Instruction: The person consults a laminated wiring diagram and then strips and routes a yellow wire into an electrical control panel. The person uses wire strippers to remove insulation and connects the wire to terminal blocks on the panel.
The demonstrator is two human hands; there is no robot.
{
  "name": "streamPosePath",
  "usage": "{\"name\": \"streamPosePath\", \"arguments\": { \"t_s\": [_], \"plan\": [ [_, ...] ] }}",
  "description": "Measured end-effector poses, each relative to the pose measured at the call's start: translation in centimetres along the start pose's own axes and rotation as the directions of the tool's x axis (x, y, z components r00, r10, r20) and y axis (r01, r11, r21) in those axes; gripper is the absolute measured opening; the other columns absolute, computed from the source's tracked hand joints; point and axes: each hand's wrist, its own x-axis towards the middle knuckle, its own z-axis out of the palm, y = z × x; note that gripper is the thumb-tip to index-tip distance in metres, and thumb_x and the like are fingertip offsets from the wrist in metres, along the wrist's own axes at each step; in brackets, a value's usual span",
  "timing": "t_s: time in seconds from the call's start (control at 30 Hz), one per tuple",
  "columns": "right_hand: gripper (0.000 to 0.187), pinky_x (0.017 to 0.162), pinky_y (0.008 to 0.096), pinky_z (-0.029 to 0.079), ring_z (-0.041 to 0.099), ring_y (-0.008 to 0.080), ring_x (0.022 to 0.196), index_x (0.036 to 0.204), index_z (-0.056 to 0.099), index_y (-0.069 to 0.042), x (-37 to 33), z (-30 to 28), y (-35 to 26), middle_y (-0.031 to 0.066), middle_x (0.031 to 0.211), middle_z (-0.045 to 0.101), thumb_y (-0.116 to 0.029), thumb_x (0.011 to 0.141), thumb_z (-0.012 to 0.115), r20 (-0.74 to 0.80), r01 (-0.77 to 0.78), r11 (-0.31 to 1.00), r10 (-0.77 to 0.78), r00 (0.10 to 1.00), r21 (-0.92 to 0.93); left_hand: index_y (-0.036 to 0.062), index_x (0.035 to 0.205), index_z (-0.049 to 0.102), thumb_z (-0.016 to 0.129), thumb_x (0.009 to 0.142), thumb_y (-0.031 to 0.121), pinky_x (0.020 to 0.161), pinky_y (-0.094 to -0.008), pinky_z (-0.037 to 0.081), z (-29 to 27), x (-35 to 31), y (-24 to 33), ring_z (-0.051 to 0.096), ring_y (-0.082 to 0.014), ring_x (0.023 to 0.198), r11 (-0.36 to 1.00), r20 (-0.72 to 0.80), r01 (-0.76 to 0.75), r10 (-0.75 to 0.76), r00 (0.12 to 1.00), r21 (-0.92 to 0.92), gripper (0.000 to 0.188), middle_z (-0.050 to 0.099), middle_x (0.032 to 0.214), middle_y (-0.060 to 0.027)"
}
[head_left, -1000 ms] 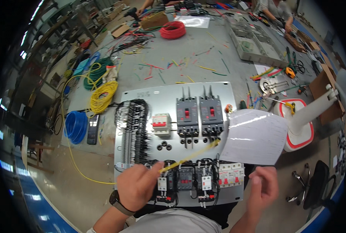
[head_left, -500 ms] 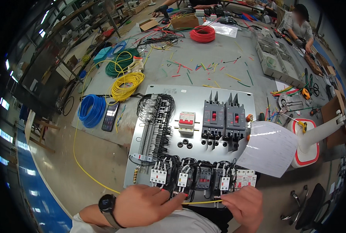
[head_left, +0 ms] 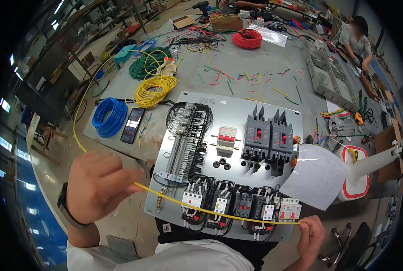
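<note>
A yellow wire stretches between my hands across the front of the metal mounting plate. My left hand, to the left of the plate, is closed round the wire, which runs on from it up and back toward the yellow coil. At the plate's right front corner my right hand pinches the wire's end. Under the wire sits a row of contactors with black leads. Behind them are a terminal strip, a small breaker with a red lever and two large dark breakers.
Blue coil, phone and green coil lie left; a red coil lies far back. Wire scraps litter the table. At right are a paper sheet, a white stand, grey trays and a co-worker.
My left hand has moved left and up, my right hand slightly right. The span of yellow wire between them has grown much longer. The view has shifted slightly.
</note>
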Motion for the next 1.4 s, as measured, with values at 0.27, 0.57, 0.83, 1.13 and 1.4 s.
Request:
{"name": "streamPosePath", "arguments": {
  "t_s": [0.27, 0.57, 0.83, 1.13, 1.4],
  "plan": [
    [0.013, 0.072, 0.0322, 0.048, 0.064, 0.0215, 0.079, 0.096, 0.077, 0.003, 0.2, 0.9, -0.9, 0.0099, 0.083, 0.069, -0.002, 0.084, 0.078, 0.054, 0.131, 0.989, -0.134, 0.989, 0.065, 0.0059, 0.105, 0.080, 0.080, 0.094, 0.031, 0.066, -0.0425, 0.037, 1.7, -0.3, -1.4, 0.052, -0.0296, 0.069, 0.974, 0.014, 0.012, -0.009, 1.000, -0.226, 0.027, 0.052, 0.074, -0.0064],
    [0.028, 0.069, 0.0360, 0.044, 0.062, 0.0263, 0.074, 0.098, 0.084, -0.007, 2.2, 1.3, -4.2, 0.0062, 0.080, 0.071, -0.020, 0.075, 0.091, 0.156, 0.244, 0.970, -0.239, 0.958, -0.010, 0.0083, 0.090, 0.079, 0.090, 0.081, 0.040, 0.053, -0.0403, 0.038, 2.3, -1.0, 0.5, 0.054, -0.0252, 0.057, 0.958, 0.087, -0.039, 0.066, 0.994, -0.283, 0.035, 0.053, 0.068, -0.0031],
    [0.023, 0.054, 0.0347, 0.047, 0.064, 0.0212, 0.059, 0.097, 0.084, -0.008, 2.7, 5.0, -9.3, 0.0032, 0.077, 0.072, -0.013, 0.075, 0.090, 0.261, 0.398, 0.917, -0.393, 0.882, 0.038, 0.0137, 0.077, 0.070, 0.088, 0.086, 0.040, 0.046, -0.0374, 0.038, 6.6, -2.1, 4.2, 0.055, -0.0199, 0.053, 0.936, 0.077, -0.147, 0.180, 0.981, -0.320, 0.033, 0.046, 0.063, 0.0005],
    [0.021, 0.048, 0.0296, 0.044, 0.059, 0.0134, 0.054, 0.100, 0.081, -0.015, 3.3, 8.4, -13.4, -0.0037, 0.073, 0.060, -0.013, 0.080, 0.085, 0.310, 0.533, 0.845, -0.516, 0.799, 0.032, 0.0163, 0.074, 0.060, 0.079, 0.095, 0.038, 0.047, -0.0328, 0.043, 10.4, -1.2, 8.9, 0.056, -0.0158, 0.053, 0.937, 0.053, -0.143, 0.168, 0.984, -0.318, 0.036, 0.048, 0.064, 0.0021],
    [0.015, 0.048, 0.0347, 0.036, 0.053, 0.0171, 0.052, 0.089, 0.079, -0.015, 2.8, 7.2, -9.7, -0.0017, 0.063, 0.051, -0.017, 0.077, 0.089, 0.304, 0.447, 0.894, -0.427, 0.851, 0.005, 0.0133, 0.080, 0.070, 0.087, 0.088, 0.037, 0.043, -0.0352, 0.037, 10.6, -2.2, 6.6, 0.051, -0.0185, 0.046, 0.949, 0.041, -0.107, 0.124, 0.991, -0.296, 0.030, 0.047, 0.060, 0.0019]
  ]
}}
